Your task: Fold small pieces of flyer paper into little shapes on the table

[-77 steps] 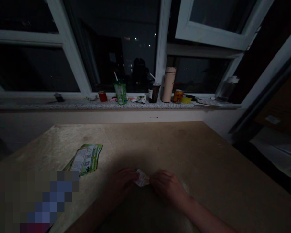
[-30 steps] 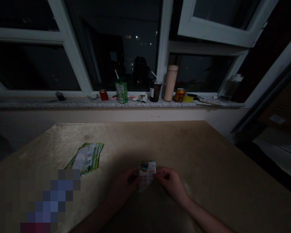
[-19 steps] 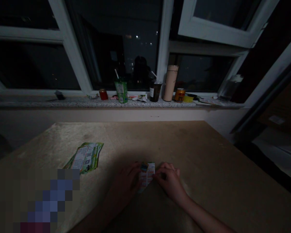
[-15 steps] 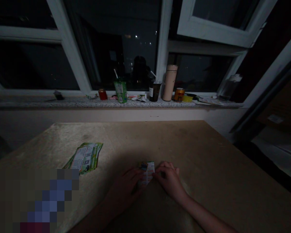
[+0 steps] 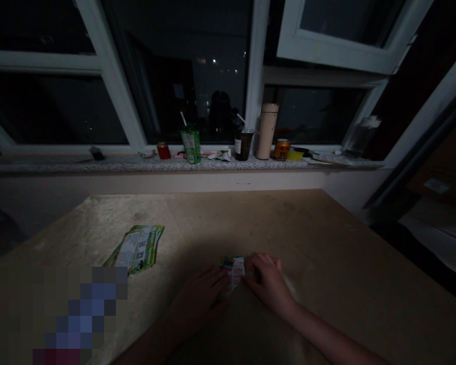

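Note:
A small printed paper slip [image 5: 233, 271], folded and partly white with coloured print, lies on the brown table [image 5: 327, 263] near its front. My left hand [image 5: 201, 299] rests flat on the slip's left side, fingers stretched over it. My right hand [image 5: 268, 279] presses on its right edge with curled fingers. Both hands touch the slip against the tabletop. The room is dim, so the print is hard to read.
A stack of green printed leaflets [image 5: 137, 248] lies on the table to the left. Along the stone windowsill [image 5: 61, 163] stand a green cup with a straw [image 5: 190, 143], a dark cup [image 5: 242, 144], a tall beige flask [image 5: 266, 131] and small cans [image 5: 280, 149].
The slip, held up off the table a second ago, has been lowered and pressed flat. My left hand has spread over it; my right hand moved in closer.

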### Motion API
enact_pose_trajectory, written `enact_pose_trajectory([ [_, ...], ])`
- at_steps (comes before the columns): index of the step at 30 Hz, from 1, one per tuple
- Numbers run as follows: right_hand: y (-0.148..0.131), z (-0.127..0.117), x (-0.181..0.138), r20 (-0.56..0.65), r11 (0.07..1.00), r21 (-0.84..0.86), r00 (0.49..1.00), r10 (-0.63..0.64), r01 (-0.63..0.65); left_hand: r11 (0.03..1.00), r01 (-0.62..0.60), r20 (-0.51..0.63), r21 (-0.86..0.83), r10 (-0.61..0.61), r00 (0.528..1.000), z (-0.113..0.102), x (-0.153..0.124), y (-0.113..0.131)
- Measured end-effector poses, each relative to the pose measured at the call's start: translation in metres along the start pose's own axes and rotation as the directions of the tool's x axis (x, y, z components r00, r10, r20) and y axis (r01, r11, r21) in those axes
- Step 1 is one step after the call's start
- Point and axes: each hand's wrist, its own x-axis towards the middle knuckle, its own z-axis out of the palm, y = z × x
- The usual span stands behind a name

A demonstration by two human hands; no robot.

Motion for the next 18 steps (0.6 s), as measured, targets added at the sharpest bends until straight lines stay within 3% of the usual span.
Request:
enact_pose_trajectory([
  [4, 0.005, -0.004, 0.003, 0.087, 0.992, -0.001, 0.988, -0.127, 0.128, 0.995, -0.044, 0.009, 0.085, 0.043, 0.999, -0.002, 0.004, 0.005],
  [11, 0.008, -0.01, 0.009, 0.235, 0.9, -0.112, 0.891, -0.389, 0.422, 0.977, -0.072, 0.046, 0.199, 0.064, 0.997, 0.007, 0.005, 0.005],
  [18, 0.009, -0.002, 0.011, 0.247, 0.833, -0.232, 0.859, -0.449, 0.502, 1.0, 0.02, 0.03, 0.023, -0.021, 0.999, 0.01, 0.011, -0.004],
])
